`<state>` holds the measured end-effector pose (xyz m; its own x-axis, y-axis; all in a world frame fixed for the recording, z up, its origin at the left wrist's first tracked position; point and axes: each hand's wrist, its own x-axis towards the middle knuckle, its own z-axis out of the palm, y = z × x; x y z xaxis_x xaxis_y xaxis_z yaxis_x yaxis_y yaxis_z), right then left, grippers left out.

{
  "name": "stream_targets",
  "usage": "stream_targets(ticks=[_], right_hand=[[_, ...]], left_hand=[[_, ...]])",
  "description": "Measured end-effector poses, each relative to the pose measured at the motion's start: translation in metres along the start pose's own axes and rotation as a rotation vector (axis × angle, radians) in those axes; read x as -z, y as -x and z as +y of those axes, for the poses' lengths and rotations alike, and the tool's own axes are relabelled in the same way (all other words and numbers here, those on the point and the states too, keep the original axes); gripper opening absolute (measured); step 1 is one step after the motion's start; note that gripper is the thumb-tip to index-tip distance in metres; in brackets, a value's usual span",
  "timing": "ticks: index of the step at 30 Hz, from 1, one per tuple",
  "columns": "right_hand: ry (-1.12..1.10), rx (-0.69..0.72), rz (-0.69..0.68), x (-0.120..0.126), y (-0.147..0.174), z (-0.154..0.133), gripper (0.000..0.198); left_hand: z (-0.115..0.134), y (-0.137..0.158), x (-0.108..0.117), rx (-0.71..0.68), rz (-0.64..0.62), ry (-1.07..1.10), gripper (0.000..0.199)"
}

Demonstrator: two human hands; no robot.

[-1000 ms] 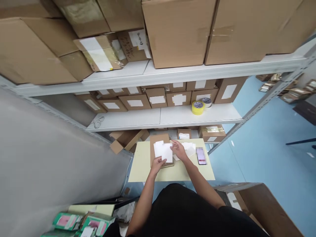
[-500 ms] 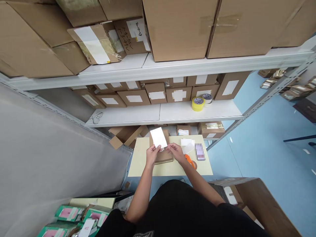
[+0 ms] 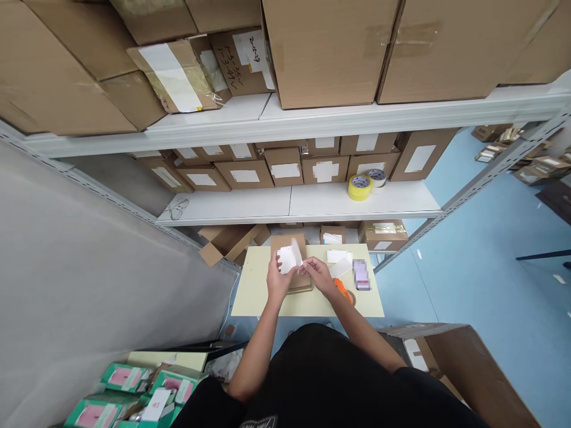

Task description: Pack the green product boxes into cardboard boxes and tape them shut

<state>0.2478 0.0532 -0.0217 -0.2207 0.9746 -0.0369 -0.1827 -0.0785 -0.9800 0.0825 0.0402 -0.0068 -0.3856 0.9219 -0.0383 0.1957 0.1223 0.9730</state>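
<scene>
My left hand [image 3: 279, 277] holds a small white paper sheet [image 3: 288, 260], fingers around its left side and thumb near its lower edge. The sheet is curved, and a blurred white flap stands up at its right. My right hand [image 3: 316, 270] pinches the sheet's lower right corner. Beneath both hands a flat cardboard box [image 3: 298, 281] lies on the pale yellow tabletop [image 3: 254, 294]. To the right of my right hand are white paper slips [image 3: 339, 261], a pixelated purple object [image 3: 361, 274], and an orange tool [image 3: 341, 289] beside a roll of brown tape [image 3: 352, 298].
Metal shelving [image 3: 289, 123] with cardboard boxes rises in front. A roll of yellow tape [image 3: 359, 187] sits on its middle shelf. An open carton [image 3: 229, 242] is behind the table at left. Green-and-pink boxes [image 3: 125, 378] lie lower left; a large open carton [image 3: 486, 362] stands lower right.
My left hand has turned and its fingers have come up around the sheet. The sheet, flat before, is now bent with a flap raised. My right hand stays at its corner.
</scene>
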Motion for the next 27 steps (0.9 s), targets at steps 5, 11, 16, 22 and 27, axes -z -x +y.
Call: stream_targets(ticks=[5,11,16,22,27], right_hand=[[0.026,0.051,-0.035,0.003,0.001,-0.002,0.041],[0.055,0.063,-0.029,0.004,0.003,-0.004,0.035],[0.217,0.103,0.017,0.001,0.005,-0.013,0.032],[0.409,0.205,0.043,-0.001,0.003,-0.021,0.025],[0.488,0.241,0.033,0.0,0.001,-0.018,0.022]], left_hand=[[0.018,0.013,-0.005,-0.18,-0.292,-0.02,0.028],[0.025,0.016,-0.004,-0.217,-0.31,-0.043,0.024],[0.023,0.013,-0.005,-0.229,-0.278,-0.052,0.023],[0.024,0.011,-0.008,-0.133,-0.272,0.026,0.026],[0.014,0.007,-0.01,0.021,-0.179,0.178,0.036]])
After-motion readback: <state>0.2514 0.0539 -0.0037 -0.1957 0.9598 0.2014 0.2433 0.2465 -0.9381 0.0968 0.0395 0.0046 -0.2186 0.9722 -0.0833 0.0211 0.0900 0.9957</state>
